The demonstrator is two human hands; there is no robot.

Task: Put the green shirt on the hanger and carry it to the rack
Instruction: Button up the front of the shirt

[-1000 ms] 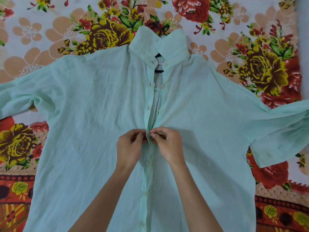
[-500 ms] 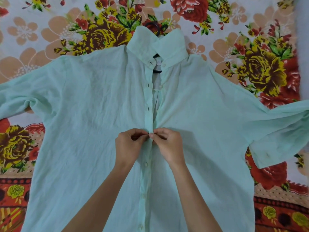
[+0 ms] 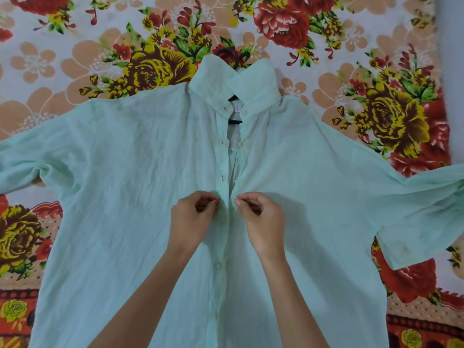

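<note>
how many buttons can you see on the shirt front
About 5 on the shirt: one at the collar, one near the open gap, one between the hands, two lower. Others may be hidden or too faint to tell.

Both forearms are bare, with no sleeves, rings or watch visible.
</note>
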